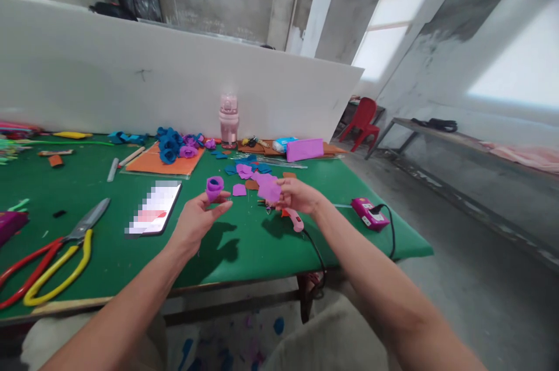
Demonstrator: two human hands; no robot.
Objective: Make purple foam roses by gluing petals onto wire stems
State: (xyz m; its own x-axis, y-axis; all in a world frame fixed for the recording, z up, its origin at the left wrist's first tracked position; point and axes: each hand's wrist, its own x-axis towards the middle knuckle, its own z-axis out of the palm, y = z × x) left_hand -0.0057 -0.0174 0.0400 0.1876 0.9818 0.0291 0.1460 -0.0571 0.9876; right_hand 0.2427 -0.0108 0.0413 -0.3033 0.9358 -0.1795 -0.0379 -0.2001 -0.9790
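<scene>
Left hand [196, 222] is pinching a rolled purple foam bud [214, 187] between its fingertips. Right hand [299, 195] is gripping a flat purple petal [269, 191] just beside it. Both are hovering over the green table [244, 243], with a pink glue gun [295, 220] lying right below the right hand.

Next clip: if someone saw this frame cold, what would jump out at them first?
The two hands meeting above the green table draw the eye first: the left hand pinches a rolled purple bud, and the right hand holds a flat purple piece close beside it. Next come the large scissors with red and yellow handles at the table's front left, and the heap of blue and purple flowers on an orange sheet near the white partition.
</scene>
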